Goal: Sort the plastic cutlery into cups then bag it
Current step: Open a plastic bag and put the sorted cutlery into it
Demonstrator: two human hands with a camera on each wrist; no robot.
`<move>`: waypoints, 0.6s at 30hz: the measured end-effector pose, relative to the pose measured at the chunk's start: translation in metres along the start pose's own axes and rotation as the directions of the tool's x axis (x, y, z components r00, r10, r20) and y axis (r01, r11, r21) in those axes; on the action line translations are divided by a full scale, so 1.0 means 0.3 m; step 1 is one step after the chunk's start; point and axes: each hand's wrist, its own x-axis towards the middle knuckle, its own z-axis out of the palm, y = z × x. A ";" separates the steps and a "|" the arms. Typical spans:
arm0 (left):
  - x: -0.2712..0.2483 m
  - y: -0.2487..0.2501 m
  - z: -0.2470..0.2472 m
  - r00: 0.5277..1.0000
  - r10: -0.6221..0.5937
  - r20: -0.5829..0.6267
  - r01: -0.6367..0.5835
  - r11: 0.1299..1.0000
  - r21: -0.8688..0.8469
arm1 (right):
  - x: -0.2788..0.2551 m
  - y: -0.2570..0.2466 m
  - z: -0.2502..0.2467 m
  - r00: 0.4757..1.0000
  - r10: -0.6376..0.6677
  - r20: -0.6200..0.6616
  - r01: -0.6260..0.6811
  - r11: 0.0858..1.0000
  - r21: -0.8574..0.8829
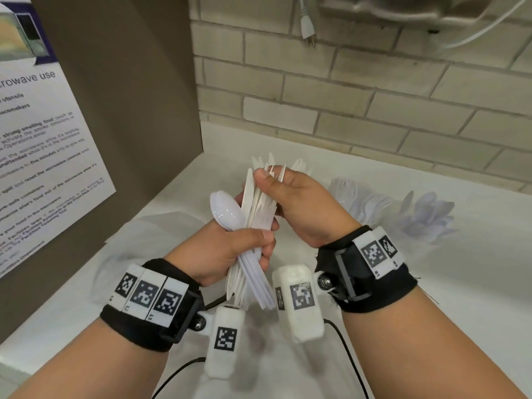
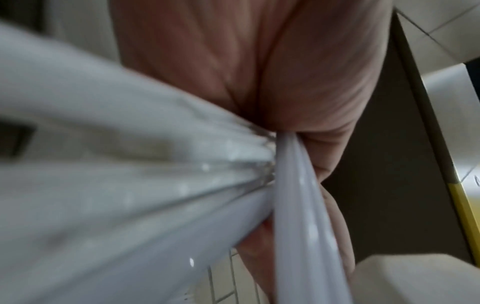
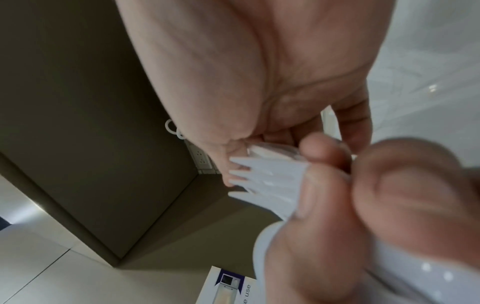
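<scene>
The left hand [image 1: 230,251] gripped a mixed cutlery bundle [image 1: 253,214] above the counter [image 1: 431,283]; the right hand [image 1: 299,203] pinched its tips. At 2 o'clock stood 2 filled cups [image 1: 354,200], so sorting seemed unfinished, bagging undone.

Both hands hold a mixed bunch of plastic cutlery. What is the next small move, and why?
Probably the right hand should draw the forks it pinches out of the bunch, since the left hand grips spoons, knives and forks mixed together.

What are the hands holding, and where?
A cutlery bundle. The left hand grips its handles; the right hand pinches the top ends, by the fork tines.
</scene>
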 end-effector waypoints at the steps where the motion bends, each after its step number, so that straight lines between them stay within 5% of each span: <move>1: 0.001 0.000 -0.001 1.000 -0.016 -0.001 0.016 1.000 -0.007 | 0.000 -0.003 -0.002 1.000 -0.010 -0.026 0.010 1.000 0.004; 8: 0.000 -0.002 -0.008 0.999 -0.051 0.001 0.051 0.997 -0.061 | 0.015 0.004 -0.041 0.994 0.072 -0.081 -0.054 0.978 0.200; 13: 0.004 -0.009 -0.006 0.999 -0.039 -0.032 0.037 0.997 -0.062 | -0.002 0.032 -0.045 0.990 0.122 0.067 -0.130 0.985 0.114; 18: 0.015 -0.021 -0.004 0.997 -0.007 -0.082 0.009 1.000 0.023 | 0.001 0.045 -0.034 0.991 0.114 -0.063 -0.106 0.988 0.116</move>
